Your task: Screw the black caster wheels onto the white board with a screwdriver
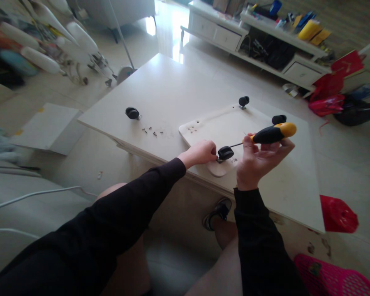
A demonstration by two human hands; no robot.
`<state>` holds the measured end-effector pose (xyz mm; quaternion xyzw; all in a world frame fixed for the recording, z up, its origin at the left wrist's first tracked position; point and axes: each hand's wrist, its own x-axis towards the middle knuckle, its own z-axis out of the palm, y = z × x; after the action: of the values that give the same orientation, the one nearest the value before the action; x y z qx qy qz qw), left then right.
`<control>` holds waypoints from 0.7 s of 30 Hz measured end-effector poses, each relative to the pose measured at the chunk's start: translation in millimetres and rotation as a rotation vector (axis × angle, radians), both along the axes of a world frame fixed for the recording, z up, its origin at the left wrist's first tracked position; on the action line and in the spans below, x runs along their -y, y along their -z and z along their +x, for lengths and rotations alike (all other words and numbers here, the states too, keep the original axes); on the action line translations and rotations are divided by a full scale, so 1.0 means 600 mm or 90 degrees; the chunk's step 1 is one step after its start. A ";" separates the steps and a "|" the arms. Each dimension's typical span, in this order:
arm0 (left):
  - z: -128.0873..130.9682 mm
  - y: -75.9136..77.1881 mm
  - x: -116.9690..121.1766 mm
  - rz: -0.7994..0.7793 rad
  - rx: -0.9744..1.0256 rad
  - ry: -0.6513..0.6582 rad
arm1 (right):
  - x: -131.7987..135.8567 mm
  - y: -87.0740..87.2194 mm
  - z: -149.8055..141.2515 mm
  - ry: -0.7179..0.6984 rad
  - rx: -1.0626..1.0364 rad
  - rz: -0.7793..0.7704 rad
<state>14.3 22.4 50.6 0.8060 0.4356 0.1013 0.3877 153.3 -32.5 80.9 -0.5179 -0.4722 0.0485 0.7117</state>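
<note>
Fingers of the right hand are closed around a screwdriver; the wrist is bent and the palm is turned upward beneath the handle. The left hand reaches in from the left, fingers bent, tips at the metal base of the near caster; whether they pinch it cannot be told. Both forearms wear black sleeves.

The screwdriver has a rounded yellow-and-black handle and a thin shaft directed at the near caster; its tip is not distinguishable. The near caster, dark with a rounded wheel, stands at the near corner of a white board with rounded corners and small holes. Two further casters stand along the board's far side. Loose screws and a separate caster lie left of the board.

All rest on a smooth white table. Beyond, a white cabinet stands on glossy floor tiles.
</note>
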 end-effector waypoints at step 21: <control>-0.008 0.003 -0.010 0.036 0.042 0.057 | 0.000 0.000 0.003 -0.013 -0.009 0.002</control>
<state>9.6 28.2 48.9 0.8315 0.3831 0.1231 0.3829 155.2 -32.2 80.8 -0.5115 -0.4723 0.0582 0.7155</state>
